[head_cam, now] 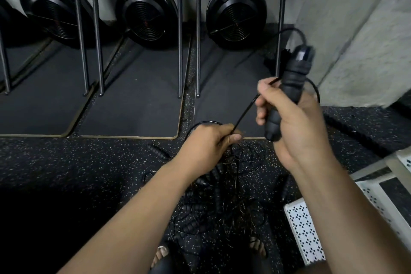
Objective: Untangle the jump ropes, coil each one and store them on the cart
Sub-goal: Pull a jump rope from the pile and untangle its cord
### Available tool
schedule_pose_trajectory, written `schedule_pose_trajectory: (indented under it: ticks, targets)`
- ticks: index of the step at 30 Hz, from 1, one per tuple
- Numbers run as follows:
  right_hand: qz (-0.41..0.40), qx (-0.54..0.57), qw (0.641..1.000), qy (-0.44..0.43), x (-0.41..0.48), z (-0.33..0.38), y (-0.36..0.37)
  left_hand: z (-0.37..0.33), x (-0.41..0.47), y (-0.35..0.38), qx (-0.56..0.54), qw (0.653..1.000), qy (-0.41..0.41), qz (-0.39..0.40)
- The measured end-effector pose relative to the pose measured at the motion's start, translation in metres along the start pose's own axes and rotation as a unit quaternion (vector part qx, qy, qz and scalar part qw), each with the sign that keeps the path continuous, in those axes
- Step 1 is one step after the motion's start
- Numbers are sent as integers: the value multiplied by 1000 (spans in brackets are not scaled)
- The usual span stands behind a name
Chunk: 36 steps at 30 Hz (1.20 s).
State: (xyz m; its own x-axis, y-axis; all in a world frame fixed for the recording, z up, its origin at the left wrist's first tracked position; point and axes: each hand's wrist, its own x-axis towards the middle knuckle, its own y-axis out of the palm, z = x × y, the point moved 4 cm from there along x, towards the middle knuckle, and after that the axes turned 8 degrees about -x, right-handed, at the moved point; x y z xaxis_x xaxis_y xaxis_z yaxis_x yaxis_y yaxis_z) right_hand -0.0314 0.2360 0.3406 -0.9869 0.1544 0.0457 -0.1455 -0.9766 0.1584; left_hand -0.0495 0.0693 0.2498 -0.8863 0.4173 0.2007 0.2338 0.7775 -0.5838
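Observation:
My right hand (291, 122) grips black jump rope handles (287, 93), held upright and a little tilted. A thin black cord (246, 109) runs taut from that hand down to my left hand (209, 142), which pinches it in a closed fist. Another loop of cord (298, 33) arcs out of the handle top. Below both hands a tangled pile of black jump ropes (222, 196) with several ribbed handles lies on the speckled rubber floor. A loose handle (158, 150) lies left of the pile. The white perforated cart (304, 231) stands at the lower right.
Three rowing machines stand on end along the back wall, with black flywheel housings (146, 13) and thin metal legs (180, 51) on dark mats (133, 104). A concrete pillar (364, 35) rises at the right. My feet (162, 256) show at the bottom edge.

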Motion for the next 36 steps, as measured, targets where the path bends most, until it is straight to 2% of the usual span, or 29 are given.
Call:
schedule_pose_trajectory:
  ticks: [4, 6, 9, 15, 20, 27, 33, 36]
  targets:
    - [66, -166, 981, 81, -5, -36, 13, -2, -2, -6, -1, 999, 29, -29]
    - [75, -239, 965, 76, -6, -46, 16, -5, -2, -10, 2, 998, 42, -40]
    - [59, -262, 961, 67, -1, -47, 15, -8, -3, -12, 7, 998, 45, -44]
    - [42, -247, 967, 37, -3, -41, 14, -9, -1, -13, -6, 998, 28, -53]
    - [3, -139, 990, -8, -7, -13, 13, -7, -2, -10, -21, 999, 17, -27]
    - [-19, -29, 997, -71, -14, 20, 6, -18, 0, -13, -44, 998, 20, -35]
    - [-37, -1, 995, -89, -13, 23, 3, -17, 3, -18, -49, 997, 28, -43]
    - [-16, -46, 998, -42, -12, 4, 14, -11, 3, -19, -41, 998, 33, -39]
